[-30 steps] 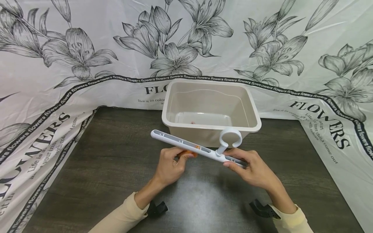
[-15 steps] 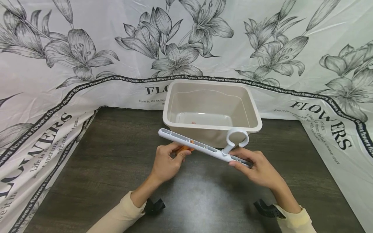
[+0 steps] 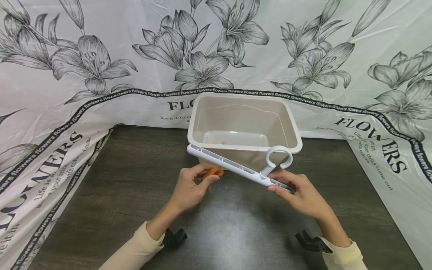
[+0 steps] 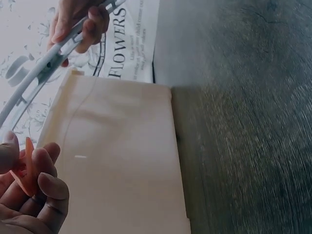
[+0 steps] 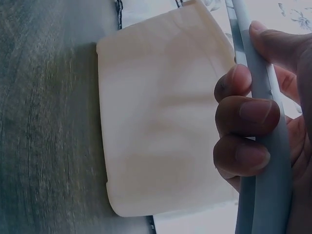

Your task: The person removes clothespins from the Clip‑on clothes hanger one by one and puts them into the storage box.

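A white plastic hanger (image 3: 233,165) with a slotted bar and a C-shaped hook is held tilted in front of the bin, its left end higher. My right hand (image 3: 298,191) grips its right end below the hook, fingers wrapped round the bar (image 5: 265,126) in the right wrist view. Just under the bar's left half, my left hand (image 3: 192,185) pinches a small orange clip (image 3: 212,172) between thumb and fingers. The left wrist view shows this clip (image 4: 29,170) apart from the bar, its lower part partly hidden by the fingers.
A beige plastic bin (image 3: 295,138) stands behind the hands at the back of the dark wooden table (image 3: 135,180). A small reddish piece (image 3: 224,143) shows on its floor. White flower-printed cloth (image 3: 148,75) hangs behind and along the sides.
The hanger has shifted right, and its left end has risen slightly. My left hand has drawn left and down; the orange clip, earlier seen through the bar's slots, now shows below the bar.
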Motion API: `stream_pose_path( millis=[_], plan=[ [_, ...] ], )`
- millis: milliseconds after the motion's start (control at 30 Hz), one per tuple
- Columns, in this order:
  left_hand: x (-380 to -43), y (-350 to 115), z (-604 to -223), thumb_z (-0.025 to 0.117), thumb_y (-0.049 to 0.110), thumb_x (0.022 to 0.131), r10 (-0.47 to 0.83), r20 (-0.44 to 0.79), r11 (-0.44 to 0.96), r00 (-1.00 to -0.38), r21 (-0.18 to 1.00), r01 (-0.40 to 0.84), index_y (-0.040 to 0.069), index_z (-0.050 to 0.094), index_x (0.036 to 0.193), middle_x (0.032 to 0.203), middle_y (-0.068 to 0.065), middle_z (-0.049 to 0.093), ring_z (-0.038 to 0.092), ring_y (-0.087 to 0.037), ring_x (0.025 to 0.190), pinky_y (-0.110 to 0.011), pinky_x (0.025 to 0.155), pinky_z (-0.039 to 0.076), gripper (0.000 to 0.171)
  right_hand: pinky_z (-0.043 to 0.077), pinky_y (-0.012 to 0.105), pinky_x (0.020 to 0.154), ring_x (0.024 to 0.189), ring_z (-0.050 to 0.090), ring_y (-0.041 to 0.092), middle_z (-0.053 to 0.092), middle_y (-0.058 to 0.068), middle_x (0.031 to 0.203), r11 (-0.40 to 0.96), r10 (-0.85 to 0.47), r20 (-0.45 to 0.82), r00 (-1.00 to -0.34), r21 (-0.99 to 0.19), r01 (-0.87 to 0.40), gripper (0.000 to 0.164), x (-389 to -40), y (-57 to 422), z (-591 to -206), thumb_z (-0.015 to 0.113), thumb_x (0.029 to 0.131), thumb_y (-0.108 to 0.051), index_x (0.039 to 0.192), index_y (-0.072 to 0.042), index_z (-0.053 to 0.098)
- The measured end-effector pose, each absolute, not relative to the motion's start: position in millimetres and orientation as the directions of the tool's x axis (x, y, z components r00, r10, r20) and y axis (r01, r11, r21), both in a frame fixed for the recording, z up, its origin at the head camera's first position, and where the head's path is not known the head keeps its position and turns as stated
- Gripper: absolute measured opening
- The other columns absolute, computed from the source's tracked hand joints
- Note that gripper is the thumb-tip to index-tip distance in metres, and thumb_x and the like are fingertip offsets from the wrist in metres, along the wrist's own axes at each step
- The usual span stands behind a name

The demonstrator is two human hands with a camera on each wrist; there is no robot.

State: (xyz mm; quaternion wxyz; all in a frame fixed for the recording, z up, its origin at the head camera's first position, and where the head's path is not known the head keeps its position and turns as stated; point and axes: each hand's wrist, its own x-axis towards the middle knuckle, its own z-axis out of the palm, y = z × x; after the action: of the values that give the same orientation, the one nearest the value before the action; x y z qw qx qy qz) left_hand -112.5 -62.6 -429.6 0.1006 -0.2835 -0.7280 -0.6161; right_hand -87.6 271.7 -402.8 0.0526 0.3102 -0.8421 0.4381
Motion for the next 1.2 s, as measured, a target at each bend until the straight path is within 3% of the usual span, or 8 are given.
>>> stream_pose_path(
  millis=[267, 600, 733, 900, 1200],
  plan=[
    [-112.3, -70.2, -428.7, 0.073, 0.004, 0.094, 0.310, 0.511, 0.104, -0.802, 0.820, 0.563, 0.005, 0.070, 0.114, 0.095, -0.014, 0.079, 0.064, -0.011, 0.053, -0.022, 0.049, 0.050, 0.021, 0.043, 0.019, 0.051, 0.060, 0.049, -0.003, 0.067, -0.003, 0.080, 0.431, -0.468, 0.363, -0.806, -0.703, -0.566, 0.040, -87.0, 276.5, -404.5, 0.075, 0.088, 0.006, 0.120, -0.016, 0.068],
    [-112.5, -89.6, -425.2, 0.073, 0.003, 0.094, 0.307, 0.539, 0.172, -0.785, 0.779, 0.602, 0.009, 0.070, 0.111, 0.088, -0.006, 0.079, 0.064, -0.010, 0.055, -0.021, 0.050, 0.050, 0.019, 0.043, 0.018, 0.052, 0.059, 0.049, -0.003, 0.066, -0.004, 0.078, 0.462, -0.442, 0.346, -0.828, -0.703, -0.541, 0.042, -84.3, 282.3, -405.2, 0.076, 0.087, 0.006, 0.119, -0.020, 0.069],
    [-114.0, -97.1, -421.7, 0.073, 0.001, 0.093, 0.279, 0.554, 0.199, -0.784, 0.766, 0.612, 0.011, 0.071, 0.110, 0.084, -0.003, 0.078, 0.064, -0.008, 0.056, -0.023, 0.050, 0.050, 0.020, 0.043, 0.019, 0.053, 0.059, 0.050, -0.002, 0.066, -0.002, 0.077, 0.477, -0.437, 0.342, -0.832, -0.696, -0.537, 0.042, -84.3, 285.5, -407.8, 0.076, 0.088, 0.005, 0.120, -0.021, 0.069],
    [-115.3, -104.9, -413.4, 0.073, 0.002, 0.093, 0.241, 0.549, 0.222, -0.800, 0.771, 0.596, 0.012, 0.072, 0.110, 0.085, -0.002, 0.077, 0.065, -0.016, 0.057, -0.023, 0.054, 0.053, 0.020, 0.044, 0.019, 0.054, 0.061, 0.053, -0.001, 0.068, -0.004, 0.079, 0.483, -0.434, 0.347, -0.832, -0.690, -0.539, 0.042, -83.8, 287.3, -407.6, 0.076, 0.087, 0.006, 0.120, -0.020, 0.069],
    [-124.3, -118.6, -398.7, 0.073, 0.002, 0.093, 0.169, 0.558, 0.276, -0.812, 0.764, 0.583, 0.009, 0.072, 0.114, 0.090, -0.006, 0.078, 0.065, -0.012, 0.060, -0.022, 0.055, 0.052, 0.022, 0.044, 0.021, 0.054, 0.064, 0.055, 0.000, 0.071, -0.006, 0.086, 0.490, -0.431, 0.362, -0.826, -0.675, -0.552, 0.042, -81.9, 288.8, -407.7, 0.078, 0.086, 0.005, 0.120, -0.017, 0.069]
  ],
)
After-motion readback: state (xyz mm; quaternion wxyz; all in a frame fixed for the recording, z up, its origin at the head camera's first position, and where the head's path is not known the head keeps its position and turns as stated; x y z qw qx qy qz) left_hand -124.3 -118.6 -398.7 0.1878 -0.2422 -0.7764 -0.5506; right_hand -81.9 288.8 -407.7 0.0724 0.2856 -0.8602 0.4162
